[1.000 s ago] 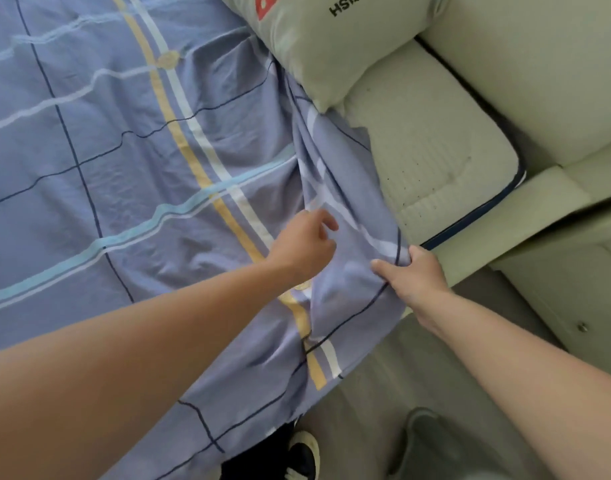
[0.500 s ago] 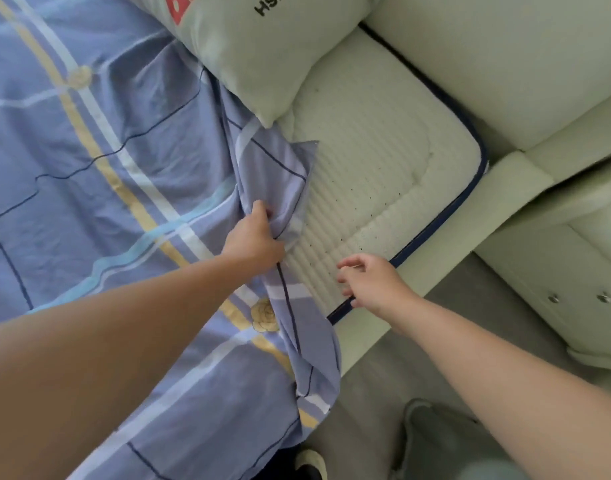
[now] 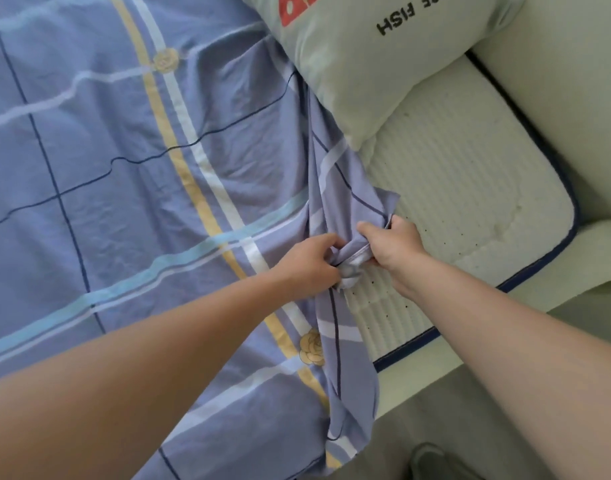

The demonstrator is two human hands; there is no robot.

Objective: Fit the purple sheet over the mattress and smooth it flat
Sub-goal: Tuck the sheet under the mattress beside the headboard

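The purple sheet [image 3: 130, 174], crossed by yellow, white and pale blue stripes, covers most of the bed on the left. Its right edge is bunched and folded back, leaving the white quilted mattress [image 3: 470, 202] bare at the right corner. My left hand [image 3: 307, 261] grips the bunched fold of the sheet. My right hand [image 3: 394, 244] grips the same fold just to the right, thumb over the cloth, above the bare mattress. The sheet's loose end hangs over the bed's near edge.
A pale green pillow [image 3: 366, 50] with a red patch and black lettering lies at the head, overlapping the sheet's upper edge. A cream padded headboard and bed frame [image 3: 574, 81] border the mattress on the right. Grey floor and a shoe [image 3: 435, 459] lie below.
My right hand let go of the sheet's edge, hovered open, then moved left and took hold of the bunched fold beside my left hand. The sheet's right edge has been drawn back off the mattress corner.
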